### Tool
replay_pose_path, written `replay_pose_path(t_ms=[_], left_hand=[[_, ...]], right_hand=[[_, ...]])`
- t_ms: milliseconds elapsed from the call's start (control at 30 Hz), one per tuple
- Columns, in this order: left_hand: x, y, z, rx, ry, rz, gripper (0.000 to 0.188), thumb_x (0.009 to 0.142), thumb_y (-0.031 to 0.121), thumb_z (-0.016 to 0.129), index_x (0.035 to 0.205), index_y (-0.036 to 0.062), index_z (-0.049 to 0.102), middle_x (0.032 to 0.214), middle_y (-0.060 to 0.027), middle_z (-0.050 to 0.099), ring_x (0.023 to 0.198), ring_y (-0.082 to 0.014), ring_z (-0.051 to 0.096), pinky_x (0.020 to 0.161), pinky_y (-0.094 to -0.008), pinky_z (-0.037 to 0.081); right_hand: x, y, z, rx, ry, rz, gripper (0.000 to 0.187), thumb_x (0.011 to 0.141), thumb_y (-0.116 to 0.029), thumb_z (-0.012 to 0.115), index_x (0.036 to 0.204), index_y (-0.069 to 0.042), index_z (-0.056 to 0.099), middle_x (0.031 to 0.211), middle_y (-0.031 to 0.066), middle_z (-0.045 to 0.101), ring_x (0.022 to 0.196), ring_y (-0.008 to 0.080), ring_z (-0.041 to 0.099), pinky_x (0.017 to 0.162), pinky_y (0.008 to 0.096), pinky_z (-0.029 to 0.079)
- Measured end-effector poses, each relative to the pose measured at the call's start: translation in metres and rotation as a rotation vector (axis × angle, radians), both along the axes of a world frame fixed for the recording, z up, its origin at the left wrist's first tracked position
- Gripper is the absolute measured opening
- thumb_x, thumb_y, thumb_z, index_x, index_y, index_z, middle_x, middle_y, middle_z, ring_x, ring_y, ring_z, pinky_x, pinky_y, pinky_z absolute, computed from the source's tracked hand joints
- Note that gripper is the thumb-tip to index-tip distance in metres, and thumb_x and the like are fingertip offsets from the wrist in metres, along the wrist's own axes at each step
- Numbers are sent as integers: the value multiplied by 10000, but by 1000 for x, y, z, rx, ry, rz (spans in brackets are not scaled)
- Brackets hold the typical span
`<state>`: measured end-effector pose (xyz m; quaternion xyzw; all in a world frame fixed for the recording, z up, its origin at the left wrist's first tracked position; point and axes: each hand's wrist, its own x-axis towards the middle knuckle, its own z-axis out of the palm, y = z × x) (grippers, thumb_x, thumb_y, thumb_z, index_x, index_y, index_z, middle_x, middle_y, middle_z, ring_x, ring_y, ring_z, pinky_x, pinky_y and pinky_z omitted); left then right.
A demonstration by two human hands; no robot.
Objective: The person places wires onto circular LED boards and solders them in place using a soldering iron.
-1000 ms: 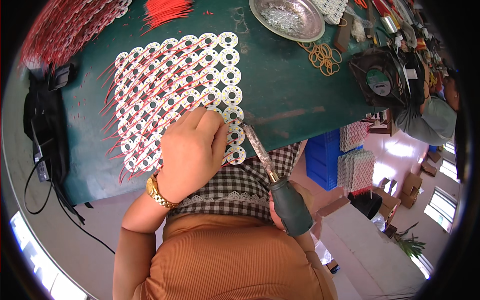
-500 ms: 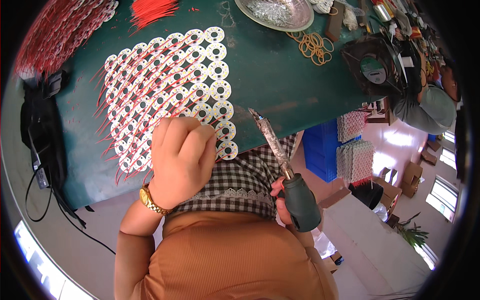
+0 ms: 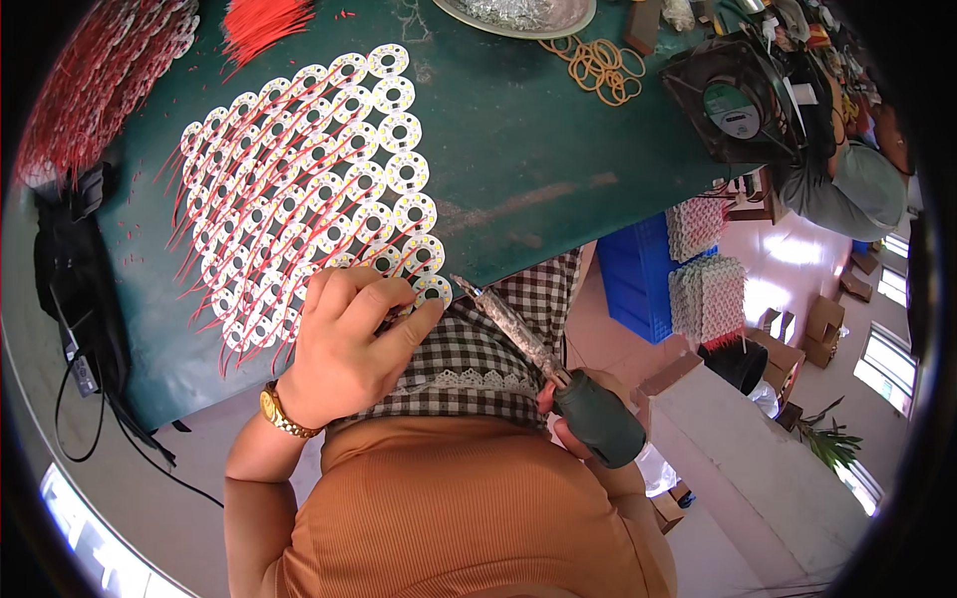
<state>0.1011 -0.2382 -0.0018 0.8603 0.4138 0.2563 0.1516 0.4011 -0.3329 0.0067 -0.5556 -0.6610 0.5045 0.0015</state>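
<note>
A grid of round white LED boards (image 3: 407, 172) lies on the green table, with thin red wires (image 3: 289, 184) running slantwise across it. At the grid's near edge, my left hand (image 3: 349, 329) is curled with thumb and forefinger close together. Whatever is between its fingertips is too small to make out. In my right hand (image 3: 571, 440) is a soldering iron (image 3: 602, 419) with a dark green handle and a crusty metal barrel. The iron's tip points up and left, close to the board at the near right corner of the grid.
Beyond the grid are a bundle of red wires (image 3: 261, 28), a metal dish (image 3: 518, 30) and rubber bands (image 3: 603, 72). A black fan (image 3: 738, 105) stands at the right, near a person (image 3: 857, 189). Below is a blue crate (image 3: 635, 279). More wired boards (image 3: 110, 75) lie far left.
The soldering iron's tip has come down and left to the grid's near right corner. My left hand has shifted slightly, its thumb now reaching farther right. The whole view has moved a little.
</note>
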Motion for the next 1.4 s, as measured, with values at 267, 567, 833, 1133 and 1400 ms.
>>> replay_pose_path(t_ms=[267,567,833,1133,1400], left_hand=[[1,-4,-6,104,23,-25,393,653,55,643,1032,82,744,985,-55,607,890,-243,577,741,-379,470],[0,-4,-7,151,47,-58,389,670,120,642,1039,33,728,1032,-72,602,915,-240,590,789,-381,488],[9,-16,-11,194,142,66,400,685,131,646,1069,50,723,1059,-61,604,964,-232,589,785,-388,457],[13,-24,-12,168,180,141,378,729,121,635,1093,62,713,1085,-41,608,988,-216,590,859,-404,426],[10,-21,-17,186,130,120,399,714,94,627,1103,70,713,1092,-37,607,991,-220,585,848,-405,418]], right_hand=[[11,-21,-21,461,144,-134,244,629,-229,724,849,-128,693,767,84,672,696,306,657,633,393,535],[3,-15,-14,322,31,-214,312,487,-251,744,759,-120,665,733,102,658,678,342,645,612,420,521],[4,-11,-14,369,104,-144,300,501,-217,751,763,-103,658,741,95,654,704,331,650,641,412,531],[26,-55,-35,320,119,-129,431,652,-138,719,1070,-71,636,1007,94,678,912,301,668,822,370,525],[26,-51,-35,258,119,-108,522,627,14,682,1135,-77,602,1016,102,638,915,299,649,833,368,516]])
